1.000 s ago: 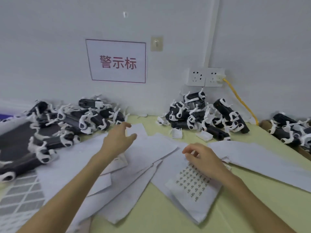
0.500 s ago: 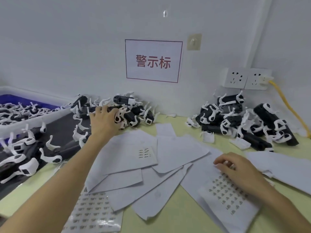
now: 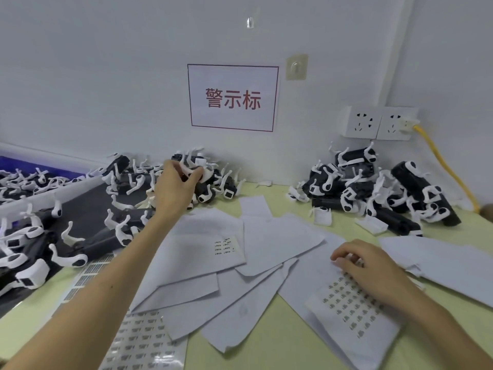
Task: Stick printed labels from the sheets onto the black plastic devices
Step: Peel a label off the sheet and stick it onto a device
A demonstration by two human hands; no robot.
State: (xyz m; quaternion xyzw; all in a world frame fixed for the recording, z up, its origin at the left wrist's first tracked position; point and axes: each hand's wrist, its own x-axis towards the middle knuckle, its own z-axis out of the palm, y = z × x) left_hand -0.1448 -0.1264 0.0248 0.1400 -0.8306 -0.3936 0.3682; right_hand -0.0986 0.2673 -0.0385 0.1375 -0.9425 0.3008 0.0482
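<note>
- Curling round one black device (image 3: 203, 174) on top of the middle heap (image 3: 224, 188), the left fingers (image 3: 170, 168) and thumb have it between them; its white clip shows just past the thumb.
- Right fingertips (image 3: 344, 259) are bent and press on the upper edge of the label sheet (image 3: 352, 319). Whether a label is pinched there, I cannot tell.
- Left hand (image 3: 173, 192) is stretched well forward, near the wall. Right hand (image 3: 366, 272) lies flat-wristed on the sheet, close to the body.
- Step in hand, as I judge it: fetching a device to meet a label.
- To do it well: lift straight up so neighbouring clips do not snag and drag the heap. Bring the device down beside the label sheet and turn a bare black face upward before peeling.
- Keep the right hand weighting the sheet; the loose papers (image 3: 266, 244) around it overlap and would slide.
- Tray (image 3: 53, 192) at far left, white rim with blue wall behind, holds many more clipped devices.
- A second heap (image 3: 378, 193) sits loose on the table (image 3: 266, 351) under the sockets, in no container.
</note>
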